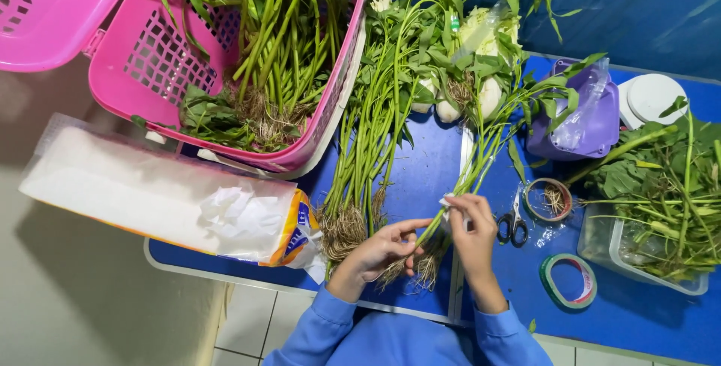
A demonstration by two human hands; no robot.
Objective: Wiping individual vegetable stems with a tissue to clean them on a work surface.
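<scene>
Your left hand [383,249] cups the root end of a small bunch of water spinach [458,186], fingers curled around the stems just above the roots, thumb and forefinger closed on them. Your right hand [472,229] sits just right of it, fingertips pinched on a small white strip [447,201] pressed against the same stems. The hands are nearly touching. The bunch lies near centre on the blue table [420,178], roots toward you, stems running far and right into leafy tops.

Left of it, a second, thicker bunch of greens [368,155] lies loose on the table, roots near your left wrist. Far left, a pink plastic basket [161,58] holds more greens with roots, its lid open at the far-left corner. Near left, a long plastic-wrapped pack of white sheets [150,193], with crumpled white at its torn end, overhangs the table edge.

Just right of your right hand: black-handled scissors [513,225]. Beyond them, a tape roll [547,199] with bits of root inside. Nearer you on the right, a green tape roll [568,281]. Far right, a purple container [601,122] with clear plastic in it, and a white round lid [652,98]. Right edge, a clear tub [638,249] heaped with green trimmings. Blue sleeves [338,328] are at the near edge.
</scene>
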